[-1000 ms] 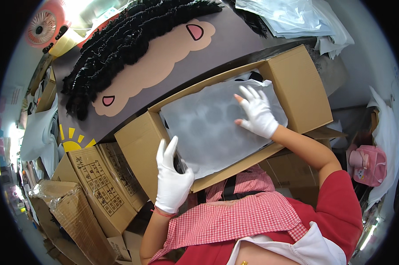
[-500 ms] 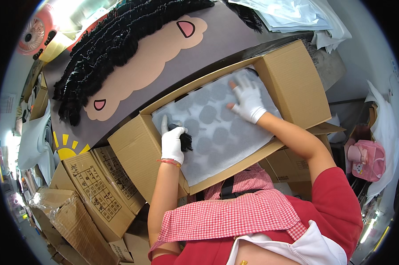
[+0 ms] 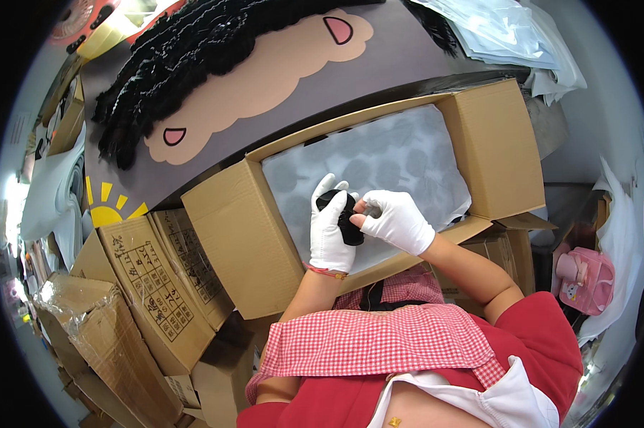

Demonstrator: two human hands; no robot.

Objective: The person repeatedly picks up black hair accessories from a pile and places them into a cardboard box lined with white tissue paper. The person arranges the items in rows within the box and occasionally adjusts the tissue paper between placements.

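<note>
Above the open cardboard box point(image 3: 240, 239), my left hand point(image 3: 329, 239) is closed around a small, soft black bundle point(image 3: 350, 232), some of which the glove hides. My right hand point(image 3: 400, 221) meets it from the right, bare thumb and fingertip pinched at the bundle's edge. Both hands wear white gloves. Beneath them a thin whitish sheet point(image 3: 407, 153) lies in the box, with rounded dark shapes showing through from below.
A long pile of black fringed strips point(image 3: 186, 64) covers the far side of the grey table mat point(image 3: 293, 100). Marked cartons point(image 3: 147, 278) stand at the left. Translucent plastic sheets point(image 3: 493, 32) lie at the back right, and a pink bag point(image 3: 586, 282) sits farther right.
My right hand has left the sheet and come left to the bundle. My left hand has moved right with the bundle and lifted it nearer. The view has shifted a little.
</note>
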